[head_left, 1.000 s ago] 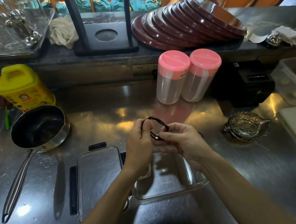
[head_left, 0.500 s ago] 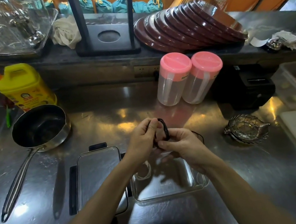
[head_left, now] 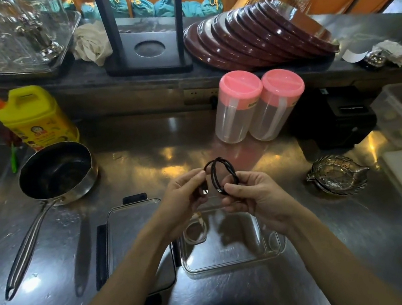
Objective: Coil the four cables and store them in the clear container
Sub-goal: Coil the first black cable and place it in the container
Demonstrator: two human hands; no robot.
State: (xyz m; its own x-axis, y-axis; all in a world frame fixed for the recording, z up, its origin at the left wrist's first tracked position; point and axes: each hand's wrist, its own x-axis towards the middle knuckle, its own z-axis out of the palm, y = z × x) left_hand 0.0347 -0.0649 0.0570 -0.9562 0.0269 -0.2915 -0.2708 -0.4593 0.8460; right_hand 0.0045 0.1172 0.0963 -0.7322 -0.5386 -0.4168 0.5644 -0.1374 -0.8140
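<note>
1. A moment ago the black cable [head_left: 220, 173] was squashed small between the two hands. Now the hands have moved a little apart and the loops stand up round and open.
2. The cable is up in the air between both hands, right above the clear container [head_left: 234, 261].
3. The left hand [head_left: 184, 198] pinches one side of the loops, with one plug end by its fingertips. The right hand [head_left: 253, 198] pinches the other side, with the other plug end at its thumb.
4. To do this step well, I think the loops should stay the same size and lie flat on each other. The ends should be tucked in so the coil does not spring open.
5. A pale coiled cable [head_left: 194, 231] already lies in the container, under the left hand. The black one should go in the bare part under the right hand.
6. The lid [head_left: 136, 244] lies just left of the container. A pot [head_left: 56, 171] sits far to the left, and a metal dish [head_left: 336, 174] sits to the right.
</note>
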